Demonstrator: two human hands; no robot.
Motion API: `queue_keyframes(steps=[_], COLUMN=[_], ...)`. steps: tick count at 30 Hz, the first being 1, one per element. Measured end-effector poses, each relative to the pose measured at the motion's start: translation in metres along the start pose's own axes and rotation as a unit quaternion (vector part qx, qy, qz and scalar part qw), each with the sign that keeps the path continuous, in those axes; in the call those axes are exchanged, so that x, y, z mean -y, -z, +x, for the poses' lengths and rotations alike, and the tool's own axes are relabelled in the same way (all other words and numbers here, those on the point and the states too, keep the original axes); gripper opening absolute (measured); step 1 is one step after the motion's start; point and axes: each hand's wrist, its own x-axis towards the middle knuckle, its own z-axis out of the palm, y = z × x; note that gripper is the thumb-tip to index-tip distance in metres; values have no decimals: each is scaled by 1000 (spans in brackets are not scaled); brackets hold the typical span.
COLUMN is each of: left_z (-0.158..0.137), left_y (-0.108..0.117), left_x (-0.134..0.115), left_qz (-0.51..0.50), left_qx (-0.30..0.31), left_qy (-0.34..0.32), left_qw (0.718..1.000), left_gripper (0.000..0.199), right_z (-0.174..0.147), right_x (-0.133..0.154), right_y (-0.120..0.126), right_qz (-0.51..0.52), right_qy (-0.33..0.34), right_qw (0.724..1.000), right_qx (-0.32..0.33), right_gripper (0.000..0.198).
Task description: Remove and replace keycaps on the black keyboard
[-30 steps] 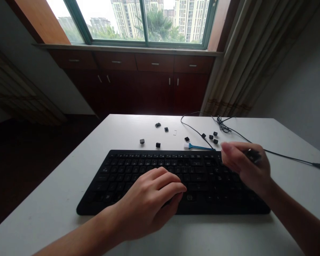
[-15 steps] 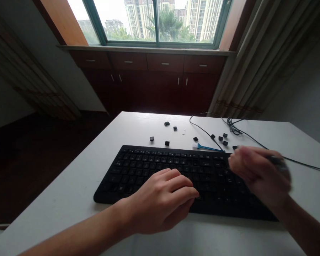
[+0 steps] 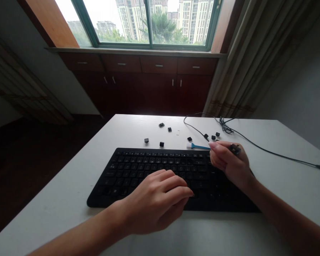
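Black plastic is making up the long keyboard (image 3: 200,185), which is lying on the white bench (image 3: 56,209), its rounded corners framing rows of dark keys with faint pale markings. Across its middle, the left hand (image 3: 160,201) is resting with fingers bent together; whether they are gripping anything is hidden. The right hand (image 3: 229,163) is holding its fingers curled around a dark object (image 3: 235,149), too unclear to identify, above the keyboard's right side. Small black keycaps (image 3: 161,144) are lying beyond.
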Motion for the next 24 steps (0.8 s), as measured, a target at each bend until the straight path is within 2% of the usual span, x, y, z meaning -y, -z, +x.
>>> queue_keyframes(steps=[5, 7, 12, 18, 24], left_z=[1, 2, 3, 4, 4], left_y=[2, 2, 2, 2, 2], left_x=[0, 0, -1, -1, -2], left_qz=[-5, -7, -10, -9, -11], left_qx=[1, 5, -2, -5, -11], left_qy=[-4, -6, 0, -1, 1], left_qw=[1000, 1000, 1000, 1000, 1000], left_gripper=[26, 25, 26, 26, 26], right_z=[-3, -5, -2, -6, -1], right_x=[18, 22, 9, 19, -1], right_y=[7, 8, 7, 10, 9], right_qz=[61, 91, 31, 67, -23], right_qy=[78, 90, 3, 65, -6], right_qw=[995, 991, 999, 996, 999], right_qx=[-33, -41, 13, -7, 24], right_gripper=[52, 52, 50, 51, 52])
